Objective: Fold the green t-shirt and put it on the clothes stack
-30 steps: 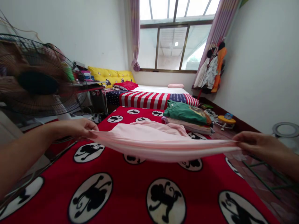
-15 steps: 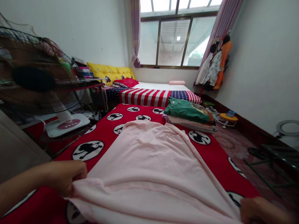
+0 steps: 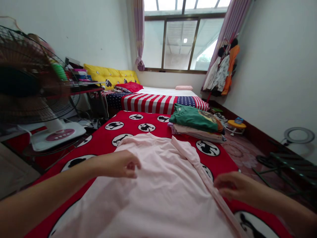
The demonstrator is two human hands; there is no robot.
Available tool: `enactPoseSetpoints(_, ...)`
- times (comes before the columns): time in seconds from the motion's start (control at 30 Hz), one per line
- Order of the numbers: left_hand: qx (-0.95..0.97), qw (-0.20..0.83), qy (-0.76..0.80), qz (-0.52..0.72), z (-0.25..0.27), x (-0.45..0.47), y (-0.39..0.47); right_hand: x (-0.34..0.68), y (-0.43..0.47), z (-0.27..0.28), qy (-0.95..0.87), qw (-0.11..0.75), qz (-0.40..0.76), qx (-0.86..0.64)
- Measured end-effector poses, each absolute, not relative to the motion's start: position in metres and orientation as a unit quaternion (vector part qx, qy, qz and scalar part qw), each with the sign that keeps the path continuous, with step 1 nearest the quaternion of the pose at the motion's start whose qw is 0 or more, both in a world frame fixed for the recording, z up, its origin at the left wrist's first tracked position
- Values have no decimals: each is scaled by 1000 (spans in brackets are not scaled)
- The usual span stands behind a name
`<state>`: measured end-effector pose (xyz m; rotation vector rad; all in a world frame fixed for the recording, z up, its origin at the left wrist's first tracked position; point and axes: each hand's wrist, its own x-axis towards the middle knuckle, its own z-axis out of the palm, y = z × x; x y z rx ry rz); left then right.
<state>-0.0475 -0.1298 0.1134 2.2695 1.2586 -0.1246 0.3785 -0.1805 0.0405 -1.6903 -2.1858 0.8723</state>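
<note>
A pale pink garment [image 3: 158,195] lies spread over the red bedspread [image 3: 146,117], with soft wrinkles and a folded strip along its right side. Above its left half hovers my left hand [image 3: 125,164], fingers loosely curled and apart from the thumb, holding nothing. My right hand [image 3: 230,185] is by the garment's right edge, fingers bent and parted, with no cloth visible between them. Whether its fingertips touch the edge I cannot tell. Beyond the garment, to the right, sits a stack of folded clothes with a green shirt [image 3: 193,117] on top.
At the left a fan [image 3: 37,86] stands near a cluttered desk [image 3: 86,86]. Another bed with a striped cover [image 3: 148,103] is under the window. On the right are a yellow stool [image 3: 237,124], a dark rack [image 3: 292,165] and a ring light [image 3: 299,135].
Both hands have let go of the garment's near edge and moved forward over it, the left also to the right, the right also inward. The garment now lies flatter; the view has shifted slightly.
</note>
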Motion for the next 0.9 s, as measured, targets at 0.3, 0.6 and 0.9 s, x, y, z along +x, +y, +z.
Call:
enactPoseSetpoints(0.3,855,73,485,170,-10,61,-80,316,-42,9,-618,334,194,-684)
enactPoseSetpoints(0.6,858,42,468,207,-18,61,-88,368,-49,23,-538,473,111,-689)
enactPoseSetpoints(0.9,865,52,453,212,-23,63,-86,394,-63,57,-561,371,-60,-737)
